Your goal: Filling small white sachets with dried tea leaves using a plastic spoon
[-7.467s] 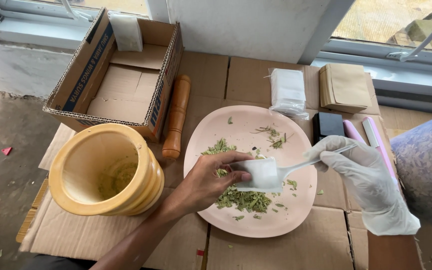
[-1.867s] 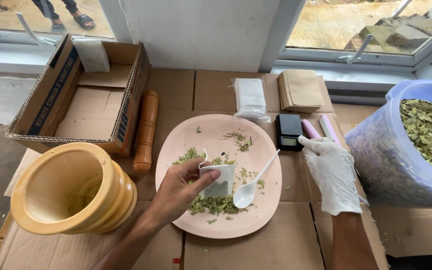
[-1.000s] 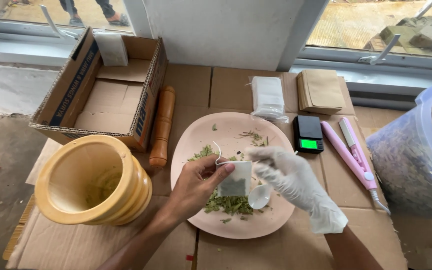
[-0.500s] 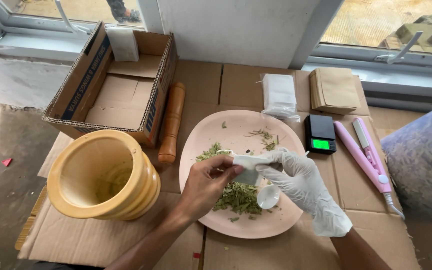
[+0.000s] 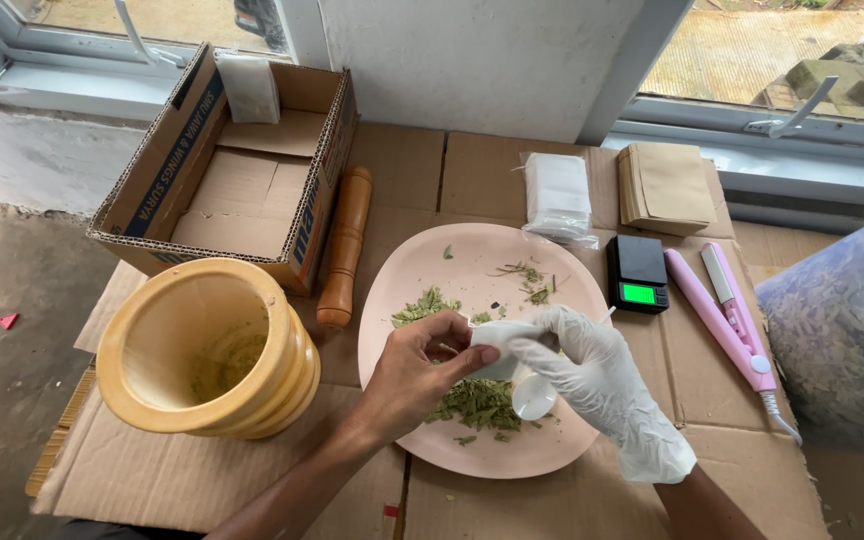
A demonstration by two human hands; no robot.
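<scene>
Pinching a small white sachet [image 5: 497, 345] over the pink plate [image 5: 472, 262], the bare left hand [image 5: 414, 375] closes its fingers on one edge while the gloved right hand [image 5: 597, 385] grips the other, a white spoon [image 5: 533, 396] tucked beneath it. Crushed green leaves [image 5: 477, 400] lie below (just under the sachet). A yellow mortar [image 5: 207, 350] stands left of the plate.

I see a small white sachet [image 5: 497, 345] pinched between my bare left hand [image 5: 417, 375] and gloved right hand [image 5: 592, 375], held just above the pink plate [image 5: 472, 270]. A white plastic spoon [image 5: 534, 395] hangs from my right hand, bowl down over the plate's near half, beside the heap of crushed green leaves [image 5: 477, 400] on the plate.
</scene>
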